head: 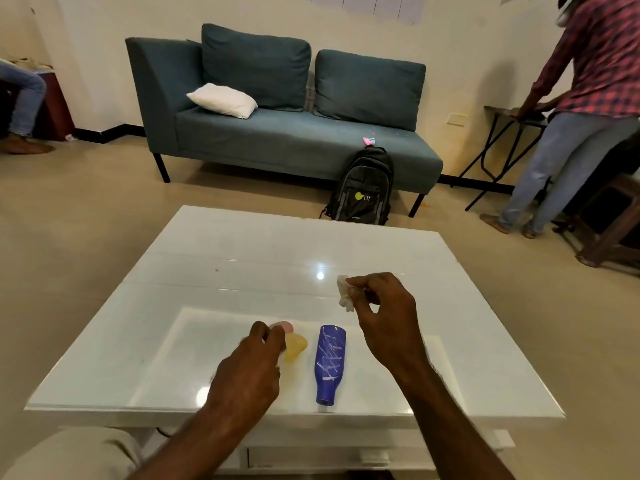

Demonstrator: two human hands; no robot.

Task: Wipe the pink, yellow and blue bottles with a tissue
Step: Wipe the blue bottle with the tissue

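A blue bottle (330,363) lies flat on the white glossy table (242,258), its cap toward me. Left of it lies a yellow bottle (295,346), partly hidden by my left hand (247,368). Only the end of a pink bottle (284,327) shows past my left fingertips, which curl around or over it; whether they grip it I cannot tell. My right hand (382,320) hovers above the table to the right of the blue bottle, pinching a crumpled white tissue (344,294) between thumb and fingers.
A teal sofa (277,133) with a white pillow (223,100) stands behind the table, a black backpack (362,190) leaning on it. A person in a plaid shirt (581,109) stands at the right by a folding table (502,133). Another person's leg (22,98) shows at far left.
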